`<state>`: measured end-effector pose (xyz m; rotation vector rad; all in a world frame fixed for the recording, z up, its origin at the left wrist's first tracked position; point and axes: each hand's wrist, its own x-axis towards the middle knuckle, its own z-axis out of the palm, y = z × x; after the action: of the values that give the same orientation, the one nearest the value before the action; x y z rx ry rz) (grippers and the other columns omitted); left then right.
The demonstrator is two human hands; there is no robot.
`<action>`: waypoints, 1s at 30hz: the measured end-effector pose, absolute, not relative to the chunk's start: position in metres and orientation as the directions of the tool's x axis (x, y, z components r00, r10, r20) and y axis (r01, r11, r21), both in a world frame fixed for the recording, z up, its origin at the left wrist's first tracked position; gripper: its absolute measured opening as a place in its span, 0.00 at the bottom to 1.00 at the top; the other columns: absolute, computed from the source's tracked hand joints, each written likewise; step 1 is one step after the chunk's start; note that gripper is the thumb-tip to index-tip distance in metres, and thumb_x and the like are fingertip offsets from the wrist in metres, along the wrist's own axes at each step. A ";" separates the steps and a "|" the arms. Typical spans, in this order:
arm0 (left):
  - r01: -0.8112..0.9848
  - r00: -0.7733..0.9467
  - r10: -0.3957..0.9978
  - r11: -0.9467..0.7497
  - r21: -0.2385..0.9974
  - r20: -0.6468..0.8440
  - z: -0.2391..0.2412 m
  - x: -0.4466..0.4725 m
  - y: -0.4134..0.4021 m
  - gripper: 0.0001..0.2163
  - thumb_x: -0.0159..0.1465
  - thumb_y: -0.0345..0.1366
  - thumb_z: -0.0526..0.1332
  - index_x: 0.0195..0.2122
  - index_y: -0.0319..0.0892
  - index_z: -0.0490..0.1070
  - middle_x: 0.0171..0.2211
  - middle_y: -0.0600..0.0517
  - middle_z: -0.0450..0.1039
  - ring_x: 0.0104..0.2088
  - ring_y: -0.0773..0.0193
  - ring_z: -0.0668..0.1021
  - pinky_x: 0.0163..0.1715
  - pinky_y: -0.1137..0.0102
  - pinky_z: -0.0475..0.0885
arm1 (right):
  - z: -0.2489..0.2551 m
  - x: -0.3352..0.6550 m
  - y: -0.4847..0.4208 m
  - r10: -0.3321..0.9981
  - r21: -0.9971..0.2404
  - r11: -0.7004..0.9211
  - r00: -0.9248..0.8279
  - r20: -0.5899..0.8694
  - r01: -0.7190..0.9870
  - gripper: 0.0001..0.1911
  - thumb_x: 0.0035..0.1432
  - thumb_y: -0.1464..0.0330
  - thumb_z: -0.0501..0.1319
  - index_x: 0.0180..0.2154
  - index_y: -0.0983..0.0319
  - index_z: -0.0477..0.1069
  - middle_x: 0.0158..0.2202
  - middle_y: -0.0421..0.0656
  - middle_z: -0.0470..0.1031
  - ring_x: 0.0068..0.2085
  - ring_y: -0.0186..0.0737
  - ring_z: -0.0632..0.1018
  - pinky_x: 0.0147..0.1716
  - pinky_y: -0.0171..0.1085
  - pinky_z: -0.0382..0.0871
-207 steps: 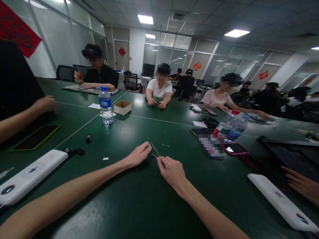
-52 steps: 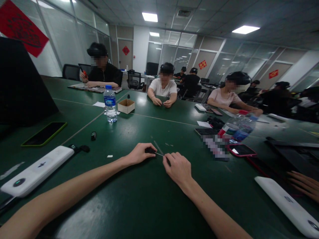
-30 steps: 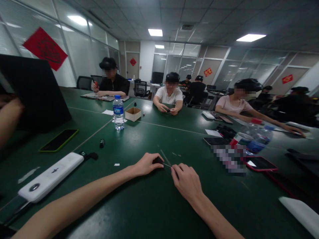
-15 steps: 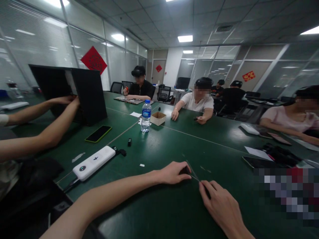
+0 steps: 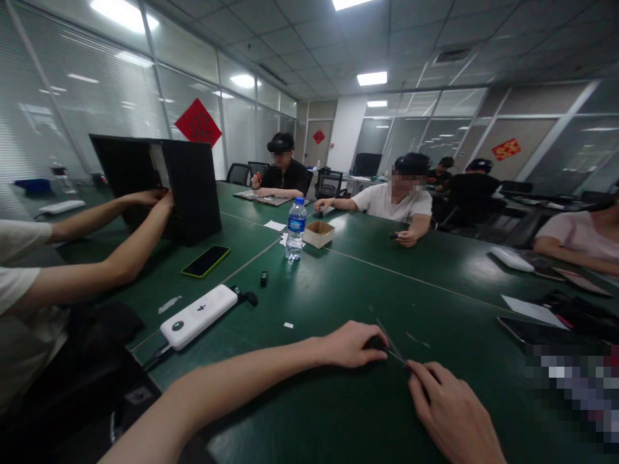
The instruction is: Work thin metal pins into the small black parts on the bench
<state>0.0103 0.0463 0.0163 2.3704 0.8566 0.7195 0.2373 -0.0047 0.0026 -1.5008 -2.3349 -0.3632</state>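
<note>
My left hand (image 5: 352, 344) rests on the green table (image 5: 338, 290) with its fingers pinched round a small black part (image 5: 375, 342). A thin metal pin (image 5: 395, 354) runs from that part to my right hand (image 5: 449, 412), whose fingers are closed on the pin's other end. Both hands lie low on the table, a few centimetres apart. A thin clear strip (image 5: 383, 327) lies just beyond them.
A white power bank (image 5: 199, 316) with a black cable lies to the left, with a small black part (image 5: 264, 278) and a phone (image 5: 206, 260) behind. A water bottle (image 5: 295, 229) and cardboard box (image 5: 319, 234) stand farther back. A neighbour's arms (image 5: 97, 258) hold a black case (image 5: 159, 183). Several people sit opposite.
The view has swung left, bringing the neighbour and the black case into sight. My hands keep their hold on the black part and pin, and have barely moved on the table.
</note>
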 end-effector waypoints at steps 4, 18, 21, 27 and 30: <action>0.419 0.636 0.714 -0.637 0.647 0.291 0.018 0.009 0.046 0.15 0.64 0.40 0.60 0.49 0.40 0.68 0.44 0.48 0.74 0.43 0.62 0.76 0.42 0.70 0.70 | 0.000 0.240 -0.002 0.813 0.021 0.428 -0.395 0.428 0.903 0.21 0.62 0.59 0.49 0.44 0.61 0.75 0.38 0.49 0.75 0.29 0.39 0.74 0.28 0.38 0.69; 0.413 0.708 0.646 -0.708 0.573 0.287 0.023 0.005 0.047 0.16 0.66 0.41 0.57 0.52 0.39 0.69 0.47 0.46 0.74 0.47 0.61 0.75 0.46 0.68 0.69 | 0.003 0.241 0.001 0.750 0.051 0.514 -0.478 0.457 0.856 0.22 0.63 0.60 0.47 0.49 0.61 0.73 0.40 0.52 0.74 0.34 0.43 0.75 0.33 0.42 0.69; 0.394 0.712 0.633 -0.718 0.573 0.304 0.021 0.005 0.048 0.16 0.66 0.41 0.57 0.52 0.38 0.69 0.47 0.45 0.74 0.47 0.61 0.75 0.46 0.68 0.69 | 0.002 0.241 0.002 0.764 0.044 0.497 -0.461 0.451 0.867 0.22 0.62 0.60 0.48 0.48 0.61 0.74 0.40 0.52 0.74 0.34 0.43 0.75 0.32 0.42 0.70; 0.389 0.663 0.687 -0.654 0.648 0.295 0.022 0.007 0.047 0.15 0.66 0.41 0.57 0.52 0.41 0.69 0.48 0.48 0.74 0.48 0.62 0.75 0.48 0.68 0.67 | 0.003 0.237 0.000 0.777 0.051 0.451 -0.420 0.469 0.891 0.22 0.62 0.62 0.46 0.48 0.60 0.74 0.36 0.51 0.74 0.32 0.44 0.75 0.30 0.43 0.69; 0.376 0.632 0.710 -0.632 0.678 0.310 0.023 0.007 0.046 0.15 0.66 0.40 0.57 0.52 0.41 0.69 0.47 0.48 0.74 0.46 0.62 0.76 0.47 0.69 0.68 | 0.004 0.237 -0.001 0.823 -0.001 0.424 -0.385 0.417 0.906 0.23 0.62 0.59 0.46 0.49 0.58 0.73 0.36 0.50 0.74 0.27 0.40 0.74 0.23 0.38 0.68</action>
<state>0.0072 0.0460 0.0227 2.2844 0.8468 0.7701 0.2370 -0.0013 0.0038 -1.4816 -2.3282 -0.3222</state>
